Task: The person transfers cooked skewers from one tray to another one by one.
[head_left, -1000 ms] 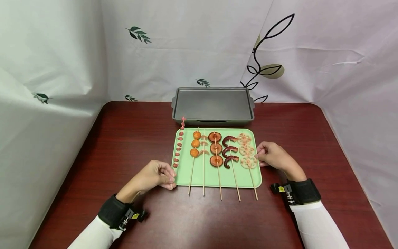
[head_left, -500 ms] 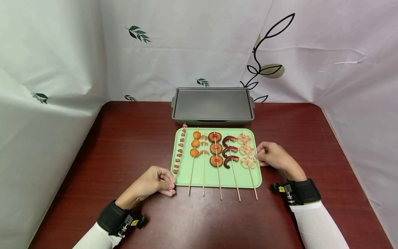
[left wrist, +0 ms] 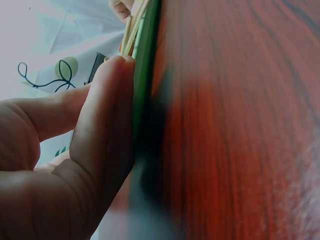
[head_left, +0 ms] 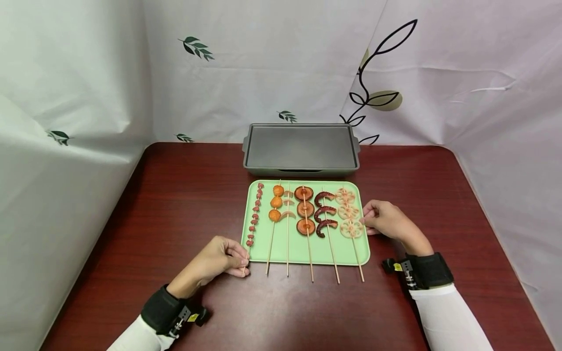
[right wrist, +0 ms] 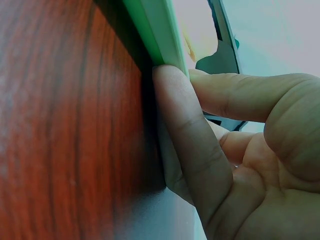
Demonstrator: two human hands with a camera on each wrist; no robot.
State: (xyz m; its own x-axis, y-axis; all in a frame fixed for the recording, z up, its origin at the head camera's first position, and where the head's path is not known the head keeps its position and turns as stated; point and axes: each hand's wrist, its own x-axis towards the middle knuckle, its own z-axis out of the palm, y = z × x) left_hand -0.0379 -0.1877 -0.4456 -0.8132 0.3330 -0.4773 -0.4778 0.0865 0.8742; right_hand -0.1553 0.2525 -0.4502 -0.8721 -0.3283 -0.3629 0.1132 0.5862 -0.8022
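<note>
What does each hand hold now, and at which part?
The left hand pinches the leftmost skewer at its bare lower end. The right hand grips the right edge of the green tray.

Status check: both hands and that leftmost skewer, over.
Left hand pinches sausage skewer stick end. Right hand grips green tray edge. Nothing blocking.

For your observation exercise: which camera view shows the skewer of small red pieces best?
The head view: the skewer of small red pieces lies whole along the green tray's left side, its stick end pinched by the left hand. The left wrist view shows only blurred stick ends beyond the fingers. The right wrist view shows none of it.
</note>
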